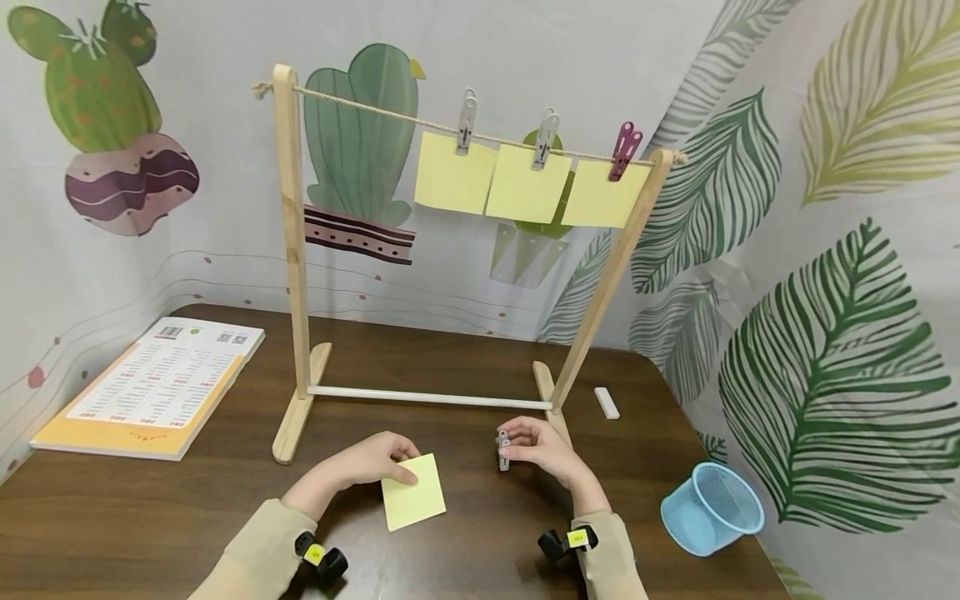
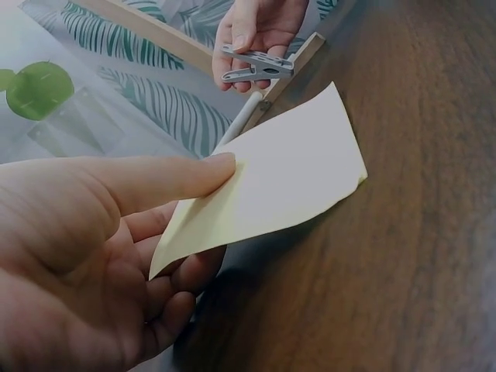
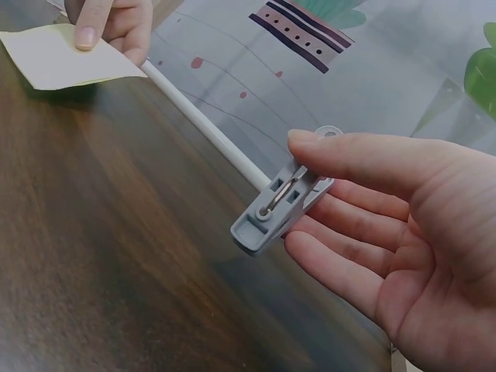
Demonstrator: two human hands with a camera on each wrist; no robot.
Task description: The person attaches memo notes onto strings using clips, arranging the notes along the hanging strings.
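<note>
My left hand [image 1: 378,458] pinches a yellow sticky note [image 1: 414,493] between thumb and fingers, low over the table. In the left wrist view the thumb lies flat on the note [image 2: 271,170], whose far corner bends a little. My right hand [image 1: 542,450] holds a grey clothespin [image 1: 503,451] by one end. The right wrist view shows the clothespin [image 3: 279,203] with its metal spring, thumb on top and fingers beneath. Beyond both hands stands a wooden rack [image 1: 295,242] with a rope [image 1: 360,106]. Three yellow notes [image 1: 528,183] hang there from two grey clothespins [image 1: 467,121] and one purple clothespin [image 1: 625,152].
A white bar [image 1: 431,398] joins the rack's feet. On the left lies a calendar-like booklet [image 1: 150,387]. To the right are a white block [image 1: 607,403] and a blue mesh basket [image 1: 708,510] near the edge of the brown table [image 1: 450,558]. A patterned curtain [image 1: 525,308] hangs behind.
</note>
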